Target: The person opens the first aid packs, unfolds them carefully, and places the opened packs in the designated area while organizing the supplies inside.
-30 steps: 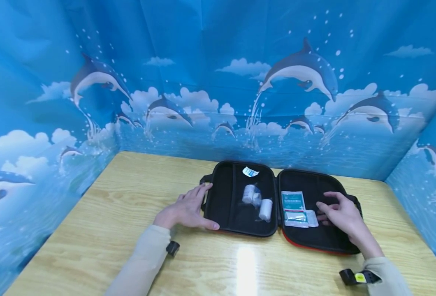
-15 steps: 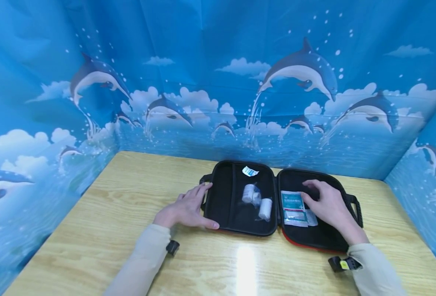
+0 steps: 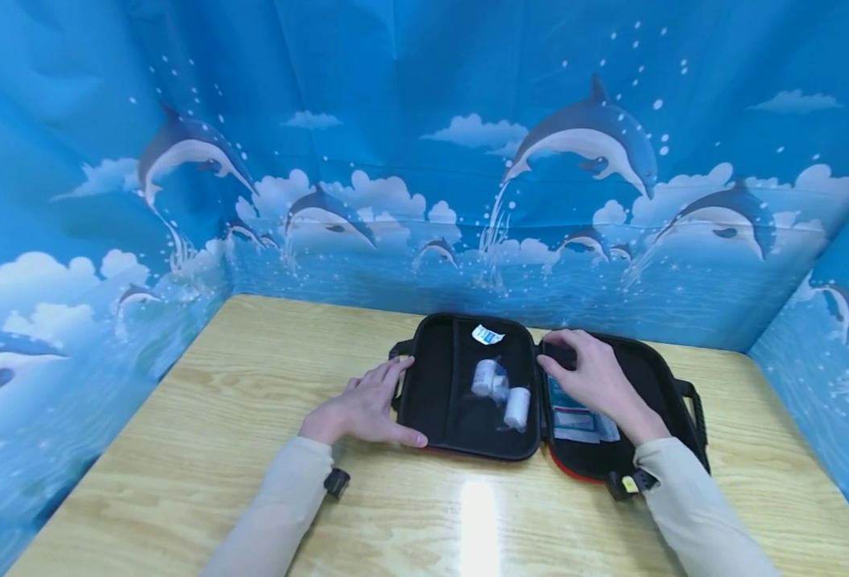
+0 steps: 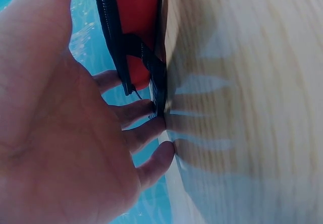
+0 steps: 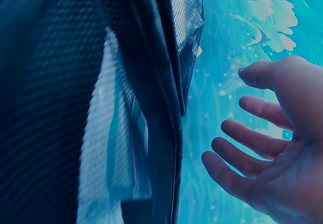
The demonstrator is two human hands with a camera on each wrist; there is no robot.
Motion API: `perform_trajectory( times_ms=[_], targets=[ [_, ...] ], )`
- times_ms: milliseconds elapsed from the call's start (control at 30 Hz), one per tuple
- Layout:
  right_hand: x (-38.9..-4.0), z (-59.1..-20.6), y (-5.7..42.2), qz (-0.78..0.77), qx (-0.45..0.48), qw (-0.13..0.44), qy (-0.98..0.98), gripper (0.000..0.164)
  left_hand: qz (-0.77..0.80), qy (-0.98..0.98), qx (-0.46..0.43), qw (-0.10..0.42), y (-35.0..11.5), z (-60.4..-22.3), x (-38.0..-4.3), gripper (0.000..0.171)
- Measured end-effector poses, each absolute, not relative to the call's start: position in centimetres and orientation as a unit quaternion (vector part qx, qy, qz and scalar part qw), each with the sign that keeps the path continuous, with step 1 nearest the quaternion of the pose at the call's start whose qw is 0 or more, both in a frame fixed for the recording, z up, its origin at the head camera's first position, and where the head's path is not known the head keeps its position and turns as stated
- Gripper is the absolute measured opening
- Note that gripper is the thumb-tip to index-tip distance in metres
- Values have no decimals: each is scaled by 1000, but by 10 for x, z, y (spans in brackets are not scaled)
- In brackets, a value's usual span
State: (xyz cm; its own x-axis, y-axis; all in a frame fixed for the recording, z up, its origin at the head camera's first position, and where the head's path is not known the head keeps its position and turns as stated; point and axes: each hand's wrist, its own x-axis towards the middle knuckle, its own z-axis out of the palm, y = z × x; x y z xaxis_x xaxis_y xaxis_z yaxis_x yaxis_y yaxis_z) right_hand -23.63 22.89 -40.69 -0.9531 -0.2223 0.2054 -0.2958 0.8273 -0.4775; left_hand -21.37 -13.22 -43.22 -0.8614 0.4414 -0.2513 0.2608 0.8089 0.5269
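Note:
A black-lined case with a red outside [image 3: 428,393] lies unfolded on the table. My left hand [image 3: 374,409] rests at its left edge, thumb along the front corner. In the left wrist view the fingers of that hand [image 4: 70,133] are extended beside the case's red side [image 4: 137,12] and black handle strap. My right hand [image 3: 601,385] hovers over the right half near the hinge, fingers slightly bent and holding nothing. Flat green-and-white packets [image 3: 576,429] lie beneath it, partly hidden. In the right wrist view my right hand [image 5: 277,133] is apart from the packets [image 5: 96,153] behind mesh.
White rolls in clear wrap [image 3: 517,407] and a small blue-and-white packet [image 3: 487,335] lie in the left half. A handle [image 3: 693,401] sticks out on the right. Behind the wooden table [image 3: 266,353] hangs a dolphin-print curtain [image 3: 396,144].
My right hand has moved left across the right half, from near its outer side to beside the hinge, now covering part of the green packet. The left hand has stayed still.

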Motion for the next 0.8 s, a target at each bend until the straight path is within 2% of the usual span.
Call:
perform_trajectory(
  times_ms=[800],
  targets=[
    [-284, -409, 177, 283, 190, 6, -940, 39, 234, 936, 189, 181, -131, -432, -215, 127]
  ],
)
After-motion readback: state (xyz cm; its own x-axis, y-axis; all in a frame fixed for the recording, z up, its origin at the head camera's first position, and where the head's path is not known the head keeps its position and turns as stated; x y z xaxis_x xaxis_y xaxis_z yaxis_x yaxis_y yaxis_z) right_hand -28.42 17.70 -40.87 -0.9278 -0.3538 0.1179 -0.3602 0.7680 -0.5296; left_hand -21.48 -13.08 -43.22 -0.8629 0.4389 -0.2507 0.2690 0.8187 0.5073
